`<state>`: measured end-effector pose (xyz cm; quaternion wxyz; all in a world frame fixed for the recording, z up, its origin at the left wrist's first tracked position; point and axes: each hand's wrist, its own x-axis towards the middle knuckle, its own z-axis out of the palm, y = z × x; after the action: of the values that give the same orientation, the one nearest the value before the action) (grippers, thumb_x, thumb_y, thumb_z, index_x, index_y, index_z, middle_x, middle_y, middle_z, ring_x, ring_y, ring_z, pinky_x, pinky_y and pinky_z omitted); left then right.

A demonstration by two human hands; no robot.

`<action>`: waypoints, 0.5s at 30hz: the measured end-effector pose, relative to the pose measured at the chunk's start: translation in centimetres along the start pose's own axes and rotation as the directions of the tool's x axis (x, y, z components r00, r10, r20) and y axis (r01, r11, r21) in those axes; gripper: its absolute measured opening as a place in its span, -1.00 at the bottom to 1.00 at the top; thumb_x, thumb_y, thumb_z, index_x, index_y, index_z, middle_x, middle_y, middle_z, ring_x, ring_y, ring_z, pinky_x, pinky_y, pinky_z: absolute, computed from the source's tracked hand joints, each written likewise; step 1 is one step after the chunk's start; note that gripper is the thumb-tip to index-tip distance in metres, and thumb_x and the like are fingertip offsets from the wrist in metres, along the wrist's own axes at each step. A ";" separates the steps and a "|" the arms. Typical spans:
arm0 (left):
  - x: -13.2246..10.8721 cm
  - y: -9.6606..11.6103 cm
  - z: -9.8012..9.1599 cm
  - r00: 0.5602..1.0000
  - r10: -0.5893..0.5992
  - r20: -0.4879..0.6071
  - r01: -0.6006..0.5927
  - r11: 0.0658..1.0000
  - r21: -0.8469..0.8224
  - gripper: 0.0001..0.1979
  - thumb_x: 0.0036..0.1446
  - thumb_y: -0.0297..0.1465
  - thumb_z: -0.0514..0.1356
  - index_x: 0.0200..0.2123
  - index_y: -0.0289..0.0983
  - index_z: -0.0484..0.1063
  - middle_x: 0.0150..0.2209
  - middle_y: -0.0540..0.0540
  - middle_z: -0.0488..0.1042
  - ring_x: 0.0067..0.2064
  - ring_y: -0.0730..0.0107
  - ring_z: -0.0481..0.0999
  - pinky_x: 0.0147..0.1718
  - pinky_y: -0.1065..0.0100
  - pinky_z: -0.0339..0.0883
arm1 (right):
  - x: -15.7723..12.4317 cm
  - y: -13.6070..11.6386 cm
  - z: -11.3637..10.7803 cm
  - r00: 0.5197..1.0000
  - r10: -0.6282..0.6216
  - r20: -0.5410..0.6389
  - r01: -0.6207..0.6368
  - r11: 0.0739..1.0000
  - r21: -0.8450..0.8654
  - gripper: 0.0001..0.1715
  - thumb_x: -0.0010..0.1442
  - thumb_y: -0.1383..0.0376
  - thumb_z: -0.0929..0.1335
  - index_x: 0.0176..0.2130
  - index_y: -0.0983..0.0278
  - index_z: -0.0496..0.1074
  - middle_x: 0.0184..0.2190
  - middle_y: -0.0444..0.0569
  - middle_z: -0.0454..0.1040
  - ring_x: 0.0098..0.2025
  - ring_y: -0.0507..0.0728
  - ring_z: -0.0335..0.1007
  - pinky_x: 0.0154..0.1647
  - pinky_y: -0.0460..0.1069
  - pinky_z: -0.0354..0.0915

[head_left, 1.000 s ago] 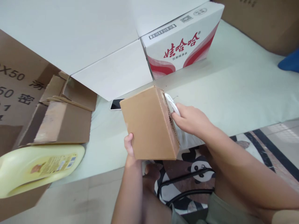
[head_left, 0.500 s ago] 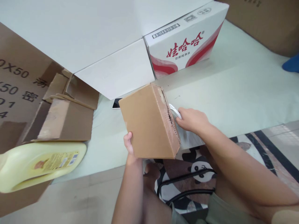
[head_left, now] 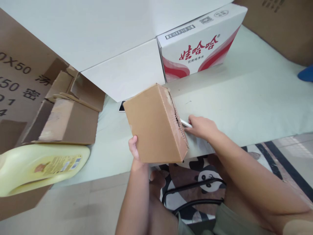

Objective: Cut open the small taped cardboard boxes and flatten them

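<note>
A brown cardboard box (head_left: 153, 127) is held tilted above the pale green cloth, its taped side with a ragged, torn seam facing right. My left hand (head_left: 133, 147) grips the box at its lower left edge; the thumb shows and the other fingers are hidden beneath. In my closed right hand (head_left: 201, 126) is a slim white utility knife (head_left: 186, 123), pointing left at the torn seam. The front end of the knife is out of sight by the box's edge, so I cannot tell whether it touches the cardboard.
A yellow bottle (head_left: 49, 164) lies at the left, beside opened cardboard boxes (head_left: 81, 122). Behind stand large white cartons (head_left: 127, 73) and a red-and-white carton (head_left: 198, 55). A phone (head_left: 121, 106) peeks out behind the box. Something blue (head_left: 305, 74) is at the right edge.
The white knife has turned flatter and its front end has gone out of sight at the box's seam. My right hand has shifted slightly down; the left keeps its grip.
</note>
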<state>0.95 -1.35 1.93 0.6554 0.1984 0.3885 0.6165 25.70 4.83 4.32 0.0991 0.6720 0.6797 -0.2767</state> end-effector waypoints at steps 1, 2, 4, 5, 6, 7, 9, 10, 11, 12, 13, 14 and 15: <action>0.0 0.0 0.0 1.000 0.005 0.001 -0.005 1.000 -0.002 -0.42 0.03 -0.05 0.26 0.11 -0.13 0.46 -0.16 -0.09 0.64 -0.14 0.07 0.63 -0.17 0.13 0.53 | 0.0 0.0 0.0 1.000 -0.004 -0.014 0.004 1.000 0.018 -0.61 0.23 0.05 0.30 -0.06 0.24 0.38 -0.10 0.18 0.56 -0.11 0.33 0.50 -0.31 0.07 0.22; 0.0 0.1 0.1 1.000 0.008 0.001 -0.008 1.000 -0.006 -0.42 0.02 -0.05 0.27 0.09 -0.13 0.47 -0.16 -0.08 0.64 -0.15 0.08 0.63 -0.18 0.14 0.54 | -0.1 0.0 0.0 0.999 -0.011 -0.048 0.014 0.999 0.052 -0.60 0.22 0.04 0.30 -0.07 0.24 0.38 -0.13 0.17 0.57 -0.14 0.32 0.50 -0.31 0.06 0.21; 0.0 0.1 0.2 1.000 0.014 0.002 -0.014 1.000 -0.016 -0.44 -0.01 -0.06 0.29 0.06 -0.14 0.48 -0.18 -0.07 0.65 -0.18 0.11 0.64 -0.20 0.16 0.55 | -0.4 -0.2 -0.1 0.975 -0.032 -0.219 0.077 0.976 0.201 -0.66 0.23 0.07 0.29 -0.12 0.24 0.39 -0.23 0.11 0.57 -0.22 0.25 0.48 -0.30 0.05 0.22; 0.0 0.1 0.3 1.000 0.021 0.000 -0.021 1.000 -0.018 -0.45 -0.03 -0.06 0.30 0.03 -0.15 0.49 -0.19 -0.06 0.65 -0.19 0.14 0.64 -0.21 0.18 0.55 | -0.6 -0.3 -0.2 0.940 -0.046 -0.337 0.156 0.939 0.307 -0.71 0.24 0.11 0.27 -0.16 0.25 0.40 -0.29 0.06 0.55 -0.26 0.20 0.46 -0.29 0.04 0.23; 0.0 0.1 0.4 0.999 0.032 -0.006 -0.032 0.999 -0.017 -0.46 -0.04 -0.07 0.31 0.01 -0.16 0.50 -0.20 -0.05 0.65 -0.21 0.15 0.64 -0.22 0.20 0.55 | -0.8 -0.4 -0.3 0.892 -0.064 -0.448 0.268 0.873 0.407 -0.74 0.25 0.14 0.26 -0.20 0.25 0.40 -0.35 0.02 0.53 -0.30 0.16 0.43 -0.28 0.03 0.24; 0.1 0.1 0.4 0.999 0.044 -0.017 -0.045 0.999 -0.016 -0.46 -0.05 -0.07 0.32 -0.01 -0.16 0.50 -0.21 -0.05 0.65 -0.21 0.17 0.64 -0.22 0.21 0.55 | -1.1 -0.6 -0.4 0.841 -0.093 -0.532 0.392 0.783 0.482 -0.77 0.24 0.16 0.25 -0.23 0.24 0.40 -0.39 -0.02 0.52 -0.34 0.13 0.41 -0.26 0.02 0.25; 0.2 0.1 0.5 0.996 0.067 -0.051 -0.068 0.998 -0.018 -0.48 -0.08 -0.08 0.33 -0.05 -0.17 0.52 -0.22 -0.04 0.65 -0.21 0.19 0.64 -0.22 0.23 0.54 | -1.5 -0.9 -0.6 0.775 -0.210 -0.596 0.586 0.592 0.553 -0.76 0.22 0.15 0.27 -0.25 0.25 0.42 -0.40 -0.06 0.52 -0.34 0.10 0.41 -0.23 0.01 0.29; 0.2 0.1 0.5 0.995 0.075 -0.071 -0.077 0.997 -0.019 -0.49 -0.09 -0.07 0.33 -0.07 -0.18 0.52 -0.21 -0.04 0.65 -0.21 0.19 0.63 -0.21 0.23 0.54 | -1.7 -1.1 -0.6 0.765 -0.289 -0.576 0.629 0.529 0.570 -0.74 0.21 0.14 0.29 -0.23 0.25 0.44 -0.37 -0.05 0.54 -0.32 0.10 0.42 -0.21 0.02 0.31; 0.3 0.1 0.4 0.992 0.085 -0.090 -0.087 0.996 -0.018 -0.50 -0.09 -0.07 0.33 -0.08 -0.19 0.53 -0.21 -0.05 0.65 -0.20 0.19 0.63 -0.20 0.22 0.54 | -1.8 -1.3 -0.6 0.766 -0.357 -0.534 0.640 0.498 0.585 -0.71 0.19 0.13 0.31 -0.18 0.26 0.46 -0.33 -0.04 0.56 -0.29 0.11 0.44 -0.18 0.03 0.33; 0.4 0.1 0.4 0.990 0.094 -0.106 -0.096 0.995 -0.013 -0.50 -0.08 -0.06 0.32 -0.09 -0.19 0.53 -0.21 -0.05 0.65 -0.20 0.18 0.63 -0.19 0.22 0.53 | -2.0 -1.5 -0.6 0.780 -0.403 -0.478 0.626 0.499 0.599 -0.67 0.19 0.12 0.32 -0.14 0.26 0.47 -0.29 -0.02 0.57 -0.25 0.13 0.46 -0.15 0.04 0.34; 0.4 0.1 0.3 0.988 0.103 -0.119 -0.104 0.995 -0.005 -0.51 -0.07 -0.05 0.31 -0.10 -0.20 0.54 -0.20 -0.06 0.65 -0.19 0.18 0.63 -0.19 0.21 0.53 | -2.1 -1.7 -0.6 0.805 -0.422 -0.418 0.592 0.524 0.612 -0.64 0.18 0.10 0.33 -0.11 0.27 0.47 -0.25 0.00 0.58 -0.23 0.14 0.46 -0.14 0.06 0.34; 0.5 0.1 0.2 0.986 0.109 -0.127 -0.109 0.994 0.007 -0.51 -0.06 -0.05 0.31 -0.10 -0.20 0.54 -0.20 -0.07 0.65 -0.19 0.17 0.62 -0.19 0.21 0.53 | -2.2 -1.8 -0.5 0.833 -0.421 -0.358 0.549 0.555 0.625 -0.61 0.18 0.08 0.34 -0.10 0.27 0.46 -0.22 0.02 0.58 -0.21 0.16 0.46 -0.12 0.08 0.35; 0.5 0.1 0.2 0.985 0.112 -0.133 -0.110 0.994 0.019 -0.51 -0.06 -0.04 0.30 -0.11 -0.20 0.54 -0.20 -0.07 0.65 -0.18 0.17 0.62 -0.18 0.21 0.52 | -2.3 -1.9 -0.5 0.858 -0.411 -0.310 0.508 0.579 0.638 -0.59 0.19 0.06 0.34 -0.10 0.28 0.46 -0.19 0.04 0.58 -0.20 0.17 0.46 -0.11 0.10 0.35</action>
<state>0.96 -0.76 2.00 0.5912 0.1816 0.4236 0.6619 24.16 3.25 6.36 -0.2821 0.4747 0.6779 -0.4854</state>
